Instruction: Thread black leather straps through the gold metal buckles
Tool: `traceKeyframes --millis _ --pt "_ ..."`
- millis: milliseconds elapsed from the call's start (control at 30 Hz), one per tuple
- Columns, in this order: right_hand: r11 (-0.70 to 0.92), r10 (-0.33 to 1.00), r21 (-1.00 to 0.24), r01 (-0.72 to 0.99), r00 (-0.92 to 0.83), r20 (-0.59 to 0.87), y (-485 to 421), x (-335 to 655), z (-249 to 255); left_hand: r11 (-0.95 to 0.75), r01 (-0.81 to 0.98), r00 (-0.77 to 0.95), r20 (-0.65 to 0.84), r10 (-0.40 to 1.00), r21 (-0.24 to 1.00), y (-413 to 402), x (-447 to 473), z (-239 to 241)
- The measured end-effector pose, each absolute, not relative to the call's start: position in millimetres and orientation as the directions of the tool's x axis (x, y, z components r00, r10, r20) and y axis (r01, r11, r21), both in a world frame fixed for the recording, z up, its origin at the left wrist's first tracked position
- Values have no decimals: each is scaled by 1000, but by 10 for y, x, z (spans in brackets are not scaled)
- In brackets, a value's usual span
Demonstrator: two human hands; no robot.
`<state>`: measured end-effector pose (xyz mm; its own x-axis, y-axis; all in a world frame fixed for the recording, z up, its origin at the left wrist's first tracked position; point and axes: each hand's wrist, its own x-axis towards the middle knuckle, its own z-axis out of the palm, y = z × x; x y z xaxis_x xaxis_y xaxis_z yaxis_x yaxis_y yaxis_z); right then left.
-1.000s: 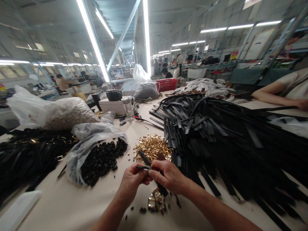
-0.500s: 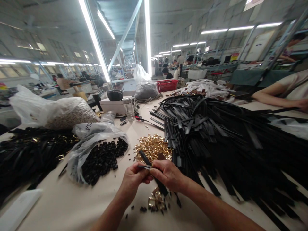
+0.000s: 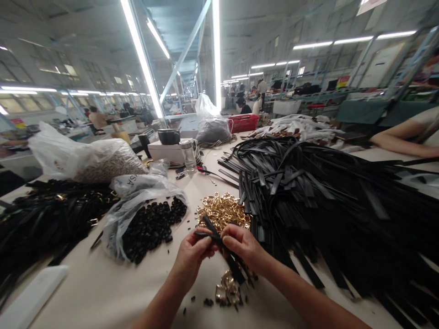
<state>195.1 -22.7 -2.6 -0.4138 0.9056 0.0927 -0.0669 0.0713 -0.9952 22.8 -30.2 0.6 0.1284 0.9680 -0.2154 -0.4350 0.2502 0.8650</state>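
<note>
Between my hands is a black strap [image 3: 233, 266], one part slanting up to the left and its other part running down below my fingers. My left hand [image 3: 195, 251] is closed, thumb and fingers pinching a flat black end. Close beside it my right hand [image 3: 242, 244] pinches the strap near the crossing; what its fingertips cover is hidden. Behind the hands lies a heap of gold buckles [image 3: 224, 208]. A smaller group of gold buckles [image 3: 226, 290] with small black bits sits below them.
A large pile of black straps [image 3: 308, 192] fills the right side. On the left are a plastic bag of black loops [image 3: 147, 228], a bag of pale pieces [image 3: 106, 160] and finished-looking straps with buckles [image 3: 65, 205]. A glass jar [image 3: 188, 157] stands farther back. Another person's arm [image 3: 404, 137] rests at far right.
The view has shifted slightly, moving the scene to the right. My right hand has drawn a little away from my left, and more of the black strap shows between them.
</note>
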Motion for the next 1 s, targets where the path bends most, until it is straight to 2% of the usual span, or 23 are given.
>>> traceKeyframes --millis 100,167,300,500,600,767,900,1000 --pt "-54 912 -992 -115 -410 -2 -232 1915 5 244 -462 119 -213 970 853 -287 222 8" --pt "-79 919 -993 -92 -392 -37 -237 1896 12 242 -466 106 -218 970 851 -280 219 0" --pt "17 943 -998 64 -334 -5 -253 1886 -19 246 -446 119 -216 969 861 -269 213 -29" --pt "145 935 -963 227 -349 58 -264 1915 -63 196 -389 151 -148 977 900 -196 223 -180" --pt "183 946 -958 221 -305 110 -215 1963 -35 150 -385 121 -111 986 911 -114 231 -259" --pt "74 990 -985 156 -133 54 -119 2061 14 86 -417 87 -54 995 905 -39 212 -290" --pt "59 980 -988 144 -196 30 58 2066 -26 88 -438 82 -58 995 895 -27 178 -208" --pt "90 971 -969 228 -236 35 341 1921 84 82 -448 46 -68 997 890 -50 120 -89"
